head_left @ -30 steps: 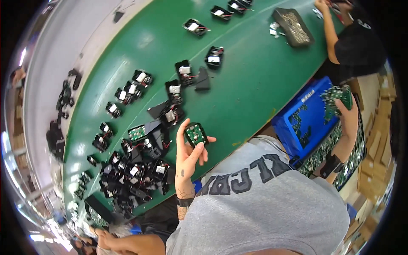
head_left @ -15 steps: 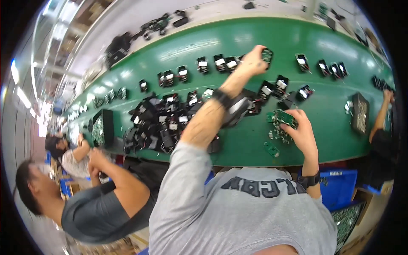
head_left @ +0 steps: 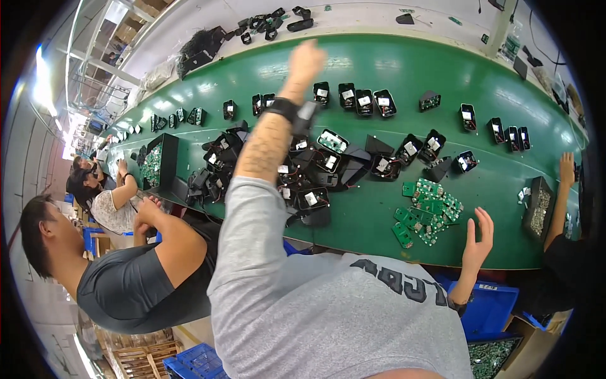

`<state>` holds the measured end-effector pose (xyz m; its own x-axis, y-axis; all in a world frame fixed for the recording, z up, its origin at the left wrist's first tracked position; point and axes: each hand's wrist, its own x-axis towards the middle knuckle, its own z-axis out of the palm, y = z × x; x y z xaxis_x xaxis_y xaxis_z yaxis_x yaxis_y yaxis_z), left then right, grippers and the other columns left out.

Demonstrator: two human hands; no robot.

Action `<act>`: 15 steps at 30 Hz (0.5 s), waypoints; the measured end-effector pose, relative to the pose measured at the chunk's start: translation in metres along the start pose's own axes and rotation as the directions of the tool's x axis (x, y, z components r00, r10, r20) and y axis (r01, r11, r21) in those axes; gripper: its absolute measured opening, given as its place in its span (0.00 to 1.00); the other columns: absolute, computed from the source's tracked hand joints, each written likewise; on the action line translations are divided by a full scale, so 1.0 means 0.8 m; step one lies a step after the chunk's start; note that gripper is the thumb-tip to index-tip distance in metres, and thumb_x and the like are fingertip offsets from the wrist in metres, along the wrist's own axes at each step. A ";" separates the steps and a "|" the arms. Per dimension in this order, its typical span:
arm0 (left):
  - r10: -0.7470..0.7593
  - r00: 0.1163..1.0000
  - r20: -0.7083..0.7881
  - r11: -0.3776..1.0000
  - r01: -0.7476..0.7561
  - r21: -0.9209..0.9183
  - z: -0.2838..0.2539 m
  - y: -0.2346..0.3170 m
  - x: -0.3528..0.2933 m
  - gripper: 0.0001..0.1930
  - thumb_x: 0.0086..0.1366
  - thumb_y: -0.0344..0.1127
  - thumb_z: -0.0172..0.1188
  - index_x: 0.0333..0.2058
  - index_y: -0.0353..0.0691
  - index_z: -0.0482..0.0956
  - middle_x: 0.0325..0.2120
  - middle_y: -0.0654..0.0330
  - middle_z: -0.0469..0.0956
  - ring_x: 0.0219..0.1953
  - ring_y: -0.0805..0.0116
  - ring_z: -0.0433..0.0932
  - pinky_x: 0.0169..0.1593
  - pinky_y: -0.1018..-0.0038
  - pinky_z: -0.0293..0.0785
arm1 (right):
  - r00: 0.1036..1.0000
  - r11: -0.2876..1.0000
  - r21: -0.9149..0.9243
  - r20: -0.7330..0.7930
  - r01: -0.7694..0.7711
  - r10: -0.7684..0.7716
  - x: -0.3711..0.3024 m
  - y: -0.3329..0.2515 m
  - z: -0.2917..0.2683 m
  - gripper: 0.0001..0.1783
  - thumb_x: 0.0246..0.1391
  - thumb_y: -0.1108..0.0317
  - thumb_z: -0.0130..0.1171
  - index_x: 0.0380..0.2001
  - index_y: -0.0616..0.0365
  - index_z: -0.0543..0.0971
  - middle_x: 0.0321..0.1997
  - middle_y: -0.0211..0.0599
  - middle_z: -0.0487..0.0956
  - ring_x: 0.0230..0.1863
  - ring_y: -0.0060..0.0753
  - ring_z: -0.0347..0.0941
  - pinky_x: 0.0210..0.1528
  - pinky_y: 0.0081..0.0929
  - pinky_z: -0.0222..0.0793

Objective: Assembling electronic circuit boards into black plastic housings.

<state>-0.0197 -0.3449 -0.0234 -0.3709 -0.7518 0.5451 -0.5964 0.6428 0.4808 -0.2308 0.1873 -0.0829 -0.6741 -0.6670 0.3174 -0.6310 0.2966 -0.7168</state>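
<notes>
My left hand (head_left: 307, 62) is stretched far over the bench, beyond a row of black plastic housings (head_left: 347, 96). Motion smears its fingers, so I cannot make out whether it holds anything. My right hand (head_left: 478, 243) hovers by the bench's near edge, open, thumb and fingers apart with nothing between them. Just left of it lies a loose pile of green circuit boards (head_left: 432, 207). One black housing with a board in it (head_left: 429, 101) sits by itself in the far row. Below my left forearm, black housings and parts (head_left: 328, 180) are heaped, partly hidden by the arm.
A black bin of boards (head_left: 167, 163) stands at the left, and another black bin of small parts (head_left: 540, 205) at the right. A co-worker in a dark shirt (head_left: 136, 284) sits to my left. Another person's hand (head_left: 567, 169) rests at the far right.
My left hand has swung left and let go of the board-fitted housing, which now stands in the far row. My right hand has left the circuit boards, moved right and opened.
</notes>
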 end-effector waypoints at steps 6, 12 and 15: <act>-0.500 0.852 0.153 0.551 0.177 0.816 -0.249 -0.357 -0.077 0.18 0.64 0.44 0.49 0.37 0.38 0.83 0.42 0.43 0.79 0.47 0.42 0.77 0.49 0.55 0.74 | 0.990 1.000 -0.001 -0.144 -0.006 0.005 -0.012 0.044 -0.032 0.10 0.60 0.75 0.53 0.42 0.67 0.79 0.51 0.40 0.77 0.53 0.34 0.72 0.57 0.28 0.66; -0.355 0.862 0.361 0.863 0.154 0.482 -0.219 -0.410 -0.121 0.17 0.53 0.47 0.66 0.33 0.39 0.82 0.30 0.48 0.82 0.37 0.46 0.80 0.41 0.58 0.74 | 0.947 0.974 0.208 -0.283 -0.091 0.149 0.031 0.019 -0.029 0.10 0.61 0.76 0.53 0.43 0.67 0.79 0.47 0.37 0.79 0.50 0.29 0.73 0.56 0.23 0.66; -0.265 0.884 0.385 0.901 0.085 0.425 -0.181 -0.371 -0.092 0.25 0.51 0.37 0.69 0.48 0.43 0.73 0.37 0.46 0.81 0.39 0.48 0.80 0.43 0.60 0.74 | 0.987 0.997 0.059 -0.150 0.058 -0.049 0.052 -0.037 -0.027 0.08 0.56 0.76 0.57 0.39 0.64 0.81 0.43 0.38 0.80 0.47 0.29 0.75 0.52 0.24 0.67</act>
<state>0.2871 -0.4591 -0.1067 -0.4439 -0.8916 0.0894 -0.8716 0.4528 0.1880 -0.2482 0.1658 -0.0350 -0.6925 -0.5704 0.4416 -0.6454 0.2165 -0.7325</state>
